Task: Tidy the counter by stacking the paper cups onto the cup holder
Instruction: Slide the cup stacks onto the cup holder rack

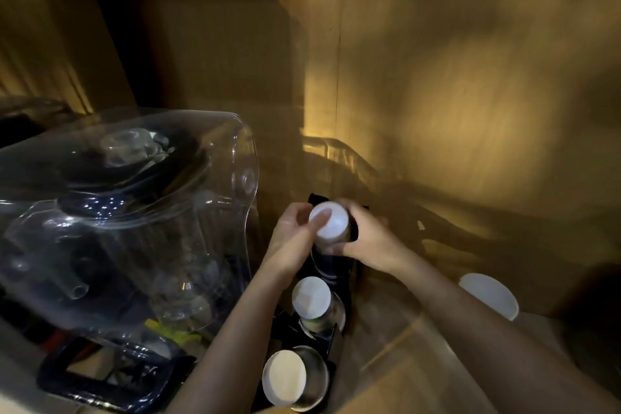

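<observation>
A black cup holder [346, 282] runs from the bottom centre away from me, with stacks of upturned paper cups in its slots. Both hands grip the top white cup [331, 220] of the far stack: my left hand [294, 235] on its left side with the thumb over the base, my right hand [364, 235] wrapped around its right side. A middle stack [311, 297] and a near stack [285, 376] stand in the holder below. One loose white cup [489, 296] lies on the counter to the right.
A large clear plastic water jug [127, 212] fills the left side, close to my left forearm. A dark blue frame [100, 380] sits under it. Wooden walls [453, 77] close off the back and right. The light is dim.
</observation>
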